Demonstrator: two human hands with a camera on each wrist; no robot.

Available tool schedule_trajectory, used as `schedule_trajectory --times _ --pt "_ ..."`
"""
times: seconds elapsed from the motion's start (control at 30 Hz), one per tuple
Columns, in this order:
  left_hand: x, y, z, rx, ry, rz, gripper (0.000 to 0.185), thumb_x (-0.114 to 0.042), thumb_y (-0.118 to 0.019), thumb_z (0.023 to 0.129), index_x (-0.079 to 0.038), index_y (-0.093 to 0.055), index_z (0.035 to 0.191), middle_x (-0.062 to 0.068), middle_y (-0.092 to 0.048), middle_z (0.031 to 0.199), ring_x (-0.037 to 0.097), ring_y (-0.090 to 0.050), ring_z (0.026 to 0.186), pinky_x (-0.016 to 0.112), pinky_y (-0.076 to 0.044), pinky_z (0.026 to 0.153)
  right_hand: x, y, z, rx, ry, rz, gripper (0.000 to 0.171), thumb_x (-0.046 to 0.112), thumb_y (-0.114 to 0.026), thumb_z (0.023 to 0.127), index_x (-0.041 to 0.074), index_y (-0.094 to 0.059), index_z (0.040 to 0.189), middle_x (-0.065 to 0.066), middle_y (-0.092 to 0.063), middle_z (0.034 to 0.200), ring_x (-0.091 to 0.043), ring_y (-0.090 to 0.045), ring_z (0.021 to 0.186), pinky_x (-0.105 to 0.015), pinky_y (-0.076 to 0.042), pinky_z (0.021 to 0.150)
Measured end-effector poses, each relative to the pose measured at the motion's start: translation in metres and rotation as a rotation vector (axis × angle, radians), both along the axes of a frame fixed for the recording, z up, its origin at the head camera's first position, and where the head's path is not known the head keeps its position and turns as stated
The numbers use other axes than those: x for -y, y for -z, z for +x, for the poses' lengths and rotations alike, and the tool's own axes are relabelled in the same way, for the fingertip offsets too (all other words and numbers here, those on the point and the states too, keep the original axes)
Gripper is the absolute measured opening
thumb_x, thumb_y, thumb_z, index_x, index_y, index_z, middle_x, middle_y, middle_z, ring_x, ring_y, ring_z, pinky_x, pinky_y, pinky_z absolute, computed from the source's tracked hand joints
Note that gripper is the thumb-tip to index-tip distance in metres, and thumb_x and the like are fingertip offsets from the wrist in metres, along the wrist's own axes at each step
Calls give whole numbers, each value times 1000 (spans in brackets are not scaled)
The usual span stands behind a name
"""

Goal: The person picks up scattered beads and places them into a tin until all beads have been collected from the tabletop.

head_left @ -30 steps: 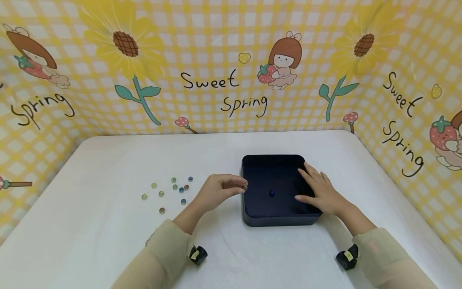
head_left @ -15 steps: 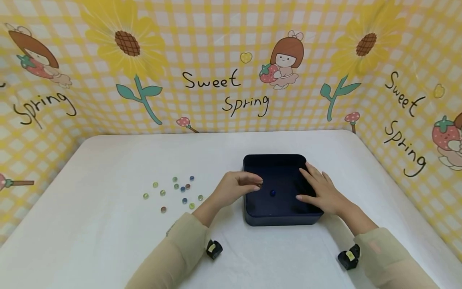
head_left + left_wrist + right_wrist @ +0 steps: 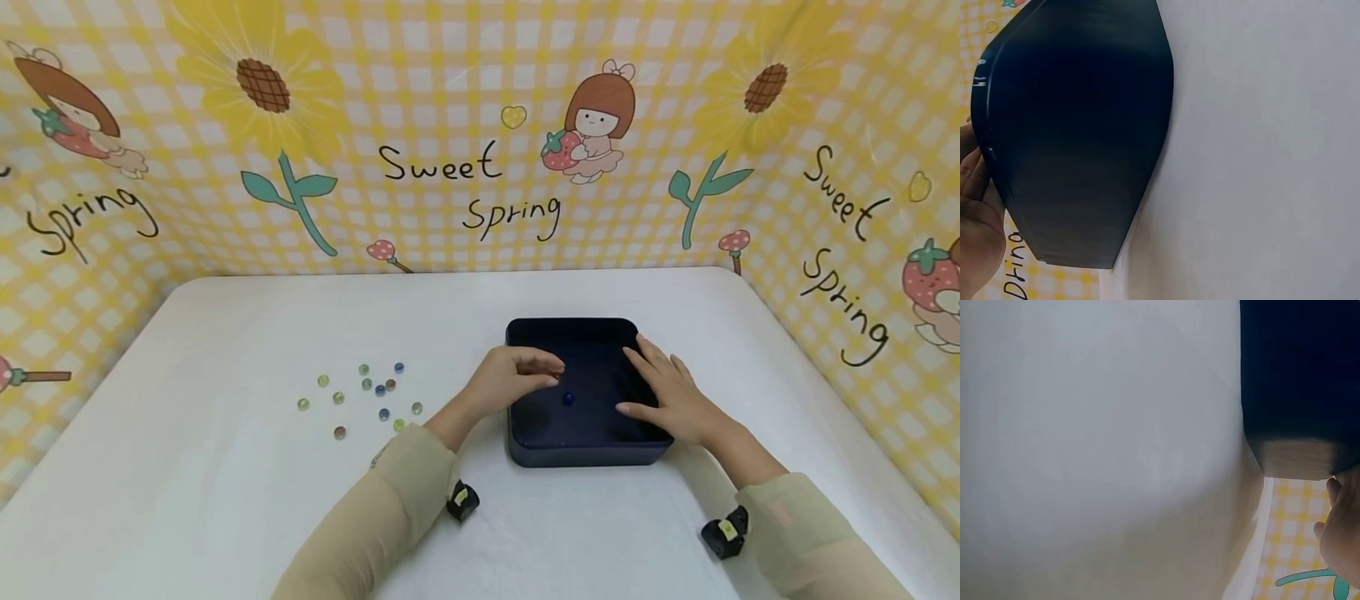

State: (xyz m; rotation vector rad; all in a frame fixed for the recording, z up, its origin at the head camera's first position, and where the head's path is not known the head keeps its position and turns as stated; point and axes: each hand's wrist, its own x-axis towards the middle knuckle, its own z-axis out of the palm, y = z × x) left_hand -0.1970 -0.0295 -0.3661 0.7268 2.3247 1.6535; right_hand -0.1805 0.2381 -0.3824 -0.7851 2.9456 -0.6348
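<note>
In the head view a dark navy rectangular box (image 3: 588,457) with rounded corners stands on the white table. One blue marble (image 3: 568,398) lies on its floor. My left hand (image 3: 506,382) is over the box's left side, thumb and fingers pinching a small brown marble (image 3: 557,378), mostly hidden by the fingertips. On the opposite side, my right hand (image 3: 670,402) rests over the right rim with fingers spread. The left wrist view shows the box's outer wall (image 3: 1079,156) with part of the left hand (image 3: 979,219) at its rim.
Left of the box, several glass marbles lie scattered, among them a green one (image 3: 364,368), a blue one (image 3: 384,414) and a brown one (image 3: 341,432). A yellow checked cloth (image 3: 442,92) with printed flowers rises behind and beside the white table (image 3: 225,500).
My left hand has moved right, from the box's left rim to over its interior, still pinching the brown marble. Two marbles that its arm covered now show. The right hand stays on the rim.
</note>
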Motion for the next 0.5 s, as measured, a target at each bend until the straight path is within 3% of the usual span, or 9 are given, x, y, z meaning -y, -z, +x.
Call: schedule_trajectory --times 0.23,0.5 --pt "-6 3 -9 -28 0 -36 23 -12 -63 78 -8 -64 100 -1 -63 93 5 -58 82 18 -47 69 0 0 0 8 1 2 79 44 -54 82 4 -15 138 -16 0 142 -31 -3 128 -52 0 98" --pt "-13 -3 -15 -71 27 -102 22 -10 -62 79 -9 -64 100 -1 -63 90 4 -58 80 17 -47 69 0 -1 -1 12 0 0 79 44 -54 82 4 -15 138 -16 0 142 -31 -2 128 -52 0 98"
